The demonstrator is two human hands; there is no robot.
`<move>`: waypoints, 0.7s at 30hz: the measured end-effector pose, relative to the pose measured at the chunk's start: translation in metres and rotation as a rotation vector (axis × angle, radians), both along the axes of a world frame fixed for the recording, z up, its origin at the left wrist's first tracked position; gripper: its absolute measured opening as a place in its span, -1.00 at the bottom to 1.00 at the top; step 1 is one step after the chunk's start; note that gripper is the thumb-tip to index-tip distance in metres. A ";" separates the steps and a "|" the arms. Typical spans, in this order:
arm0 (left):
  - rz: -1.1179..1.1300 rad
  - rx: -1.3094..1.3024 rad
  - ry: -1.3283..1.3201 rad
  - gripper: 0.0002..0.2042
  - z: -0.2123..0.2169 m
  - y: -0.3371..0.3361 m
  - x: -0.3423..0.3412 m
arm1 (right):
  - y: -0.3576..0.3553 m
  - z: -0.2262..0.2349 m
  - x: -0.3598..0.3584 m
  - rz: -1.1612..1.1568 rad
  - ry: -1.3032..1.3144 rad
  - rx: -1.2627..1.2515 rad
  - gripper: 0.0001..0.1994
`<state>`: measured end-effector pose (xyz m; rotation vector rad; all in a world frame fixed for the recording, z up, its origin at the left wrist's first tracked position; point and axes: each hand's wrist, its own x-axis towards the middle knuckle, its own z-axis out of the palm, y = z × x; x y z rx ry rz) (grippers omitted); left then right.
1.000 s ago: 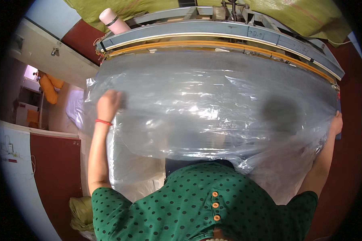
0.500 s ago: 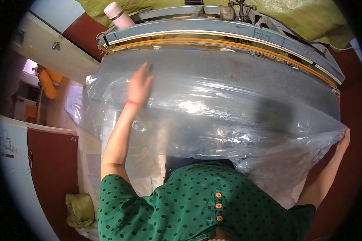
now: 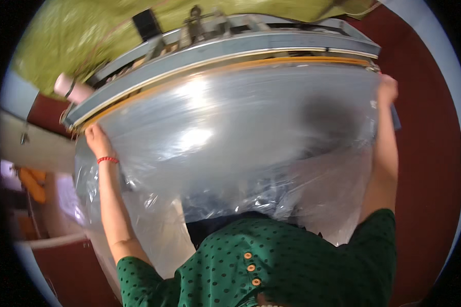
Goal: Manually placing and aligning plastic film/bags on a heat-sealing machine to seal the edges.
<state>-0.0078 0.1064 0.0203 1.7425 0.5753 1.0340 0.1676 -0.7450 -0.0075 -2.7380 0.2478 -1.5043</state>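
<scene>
In my head view, clear plastic film (image 3: 230, 133) spreads over the worktop in front of me, its far edge along the orange strip (image 3: 292, 60) under the blue-grey metal beam (image 3: 220, 50), its near part hanging at my waist. My left hand (image 3: 96, 140), with a red beaded bracelet (image 3: 107, 159) at the wrist, is clamped on the film near the far left corner, just beside the strip. My right hand (image 3: 388, 89) is clamped on its right edge, near the beam's right end. A pink flask (image 3: 74, 90) leans by the beam's left end.
</scene>
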 end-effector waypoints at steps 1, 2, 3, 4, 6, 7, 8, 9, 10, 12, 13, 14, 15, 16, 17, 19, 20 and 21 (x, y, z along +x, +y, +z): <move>0.032 0.131 0.020 -0.86 -0.022 0.034 -0.001 | 0.055 -0.014 0.018 0.096 0.042 0.418 -0.71; 0.029 0.105 0.016 -0.86 -0.036 0.049 0.008 | 0.059 -0.029 0.036 0.321 -0.189 0.283 -0.71; 0.043 0.091 0.021 -0.86 -0.043 0.063 0.012 | 0.074 -0.039 0.047 0.355 -0.097 0.448 -0.73; 0.032 0.063 -0.021 -0.86 -0.047 0.070 0.022 | 0.082 -0.038 0.055 0.362 -0.083 0.616 -0.75; 0.005 -0.003 -0.072 -0.85 -0.051 0.084 0.033 | 0.094 -0.034 0.066 0.368 -0.074 0.788 -0.77; -0.004 -0.004 -0.073 -0.85 -0.055 0.088 0.037 | 0.096 -0.030 0.069 0.344 -0.014 0.836 -0.77; 0.040 0.007 -0.016 -0.86 -0.053 0.084 0.043 | 0.097 -0.028 0.070 0.315 0.047 0.882 -0.76; 0.086 0.020 0.041 -0.87 -0.050 0.081 0.047 | 0.097 -0.026 0.069 0.304 0.044 0.879 -0.76; 0.053 0.018 0.012 -0.86 -0.051 0.075 0.051 | 0.097 -0.025 0.067 0.261 -0.035 0.877 -0.77; 0.040 0.010 -0.056 -0.84 -0.054 0.083 0.046 | 0.103 -0.029 0.073 0.233 -0.105 0.881 -0.79; 0.023 0.000 -0.123 -0.82 -0.056 0.087 0.043 | 0.103 -0.033 0.077 0.210 -0.183 0.770 -0.81; 0.057 -0.025 -0.098 -0.76 -0.049 0.060 0.048 | 0.094 -0.038 0.076 0.168 -0.259 0.645 -0.83; 0.072 -0.021 -0.090 -0.76 -0.047 0.068 0.043 | 0.096 -0.034 0.076 0.180 -0.248 0.651 -0.83; 0.076 -0.031 -0.031 -0.78 -0.047 0.081 0.038 | 0.095 -0.027 0.076 0.235 -0.197 0.898 -0.85; 0.087 -0.044 0.030 -0.79 -0.046 0.096 0.028 | 0.097 -0.018 0.074 0.291 -0.133 1.144 -0.88; 0.162 0.024 -0.085 -0.84 -0.045 0.104 0.028 | 0.102 -0.007 0.077 0.265 -0.250 1.101 -0.90; 0.131 -0.061 -0.104 -0.85 -0.041 0.086 0.035 | 0.101 -0.002 0.072 0.264 -0.254 1.144 -0.88; 0.099 -0.145 -0.132 -0.85 -0.038 0.074 0.039 | 0.089 -0.006 0.074 0.271 -0.249 1.143 -0.88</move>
